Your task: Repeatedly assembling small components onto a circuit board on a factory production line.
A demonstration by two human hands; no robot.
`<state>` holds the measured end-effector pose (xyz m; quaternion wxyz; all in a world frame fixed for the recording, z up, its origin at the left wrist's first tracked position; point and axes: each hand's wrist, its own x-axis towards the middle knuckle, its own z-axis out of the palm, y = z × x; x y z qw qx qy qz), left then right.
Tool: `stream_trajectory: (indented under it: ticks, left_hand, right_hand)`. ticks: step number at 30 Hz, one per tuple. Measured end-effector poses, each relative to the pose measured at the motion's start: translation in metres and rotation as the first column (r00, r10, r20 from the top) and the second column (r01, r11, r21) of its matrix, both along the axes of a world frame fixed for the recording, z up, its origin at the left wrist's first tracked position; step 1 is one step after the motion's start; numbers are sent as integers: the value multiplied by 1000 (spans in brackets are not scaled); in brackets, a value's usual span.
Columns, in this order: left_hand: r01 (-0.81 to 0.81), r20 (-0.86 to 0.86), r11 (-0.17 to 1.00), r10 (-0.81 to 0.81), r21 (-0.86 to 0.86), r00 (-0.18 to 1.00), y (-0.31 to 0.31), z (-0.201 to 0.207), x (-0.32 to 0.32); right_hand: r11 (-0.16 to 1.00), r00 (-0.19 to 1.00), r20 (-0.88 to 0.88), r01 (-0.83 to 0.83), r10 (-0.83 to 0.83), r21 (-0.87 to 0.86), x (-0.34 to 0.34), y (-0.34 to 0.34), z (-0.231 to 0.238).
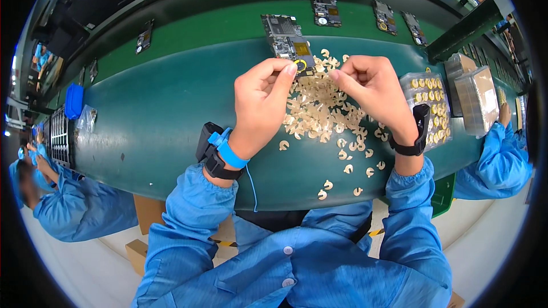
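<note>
My left hand [260, 102] pinches the lower end of a dark circuit board [283, 37] between thumb and fingers, holding it tilted above the table. Near the thumb, the board carries a round part with a yellow ring [300, 65]. Just right of the board, my right hand [371, 85] has thumb and forefinger pressed together; whatever they hold is too small to make out. Below and between both hands lies a loose pile of small cream-coloured notched discs [319, 108], several scattered toward the near edge. A blue strap [229, 153] with a cord circles my left wrist.
Right of my right hand lies a clear tray [406, 82] of round yellow-rimmed parts, with clear plastic boxes [478, 100] beyond. More circuit boards [326, 10] lie on the green strip along the back. A blue bin [73, 101] stands far left. Co-workers' sleeves [491, 162] show at both sides.
</note>
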<state>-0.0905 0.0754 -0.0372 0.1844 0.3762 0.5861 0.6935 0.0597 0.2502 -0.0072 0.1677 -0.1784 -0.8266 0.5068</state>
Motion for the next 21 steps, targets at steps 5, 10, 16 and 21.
stream_trajectory:
  ticks: [5, 10, 16, 21]
  left_hand:
    - [108, -69, 990, -115, -95, 991, -1, 2, 3]
    - [187, 137, 982, -181, -33, 974, 3, 7, 3]
    - [277, 262, 961, -264, -13, 928, 2, 5, -2]
    - [213, 211, 974, -225, 76, 951, 2, 3, -3]
  right_hand:
    - [993, 941, -330, -43, 79, 113, -16, -16, -11]
    - [954, 890, -453, 84, 58, 288, -16, -15, -10]
    - [783, 821, -506, 123, 264, 609, -18, -15, -12]
    - [841, 830, -506, 89, 233, 533, -21, -17, -12]
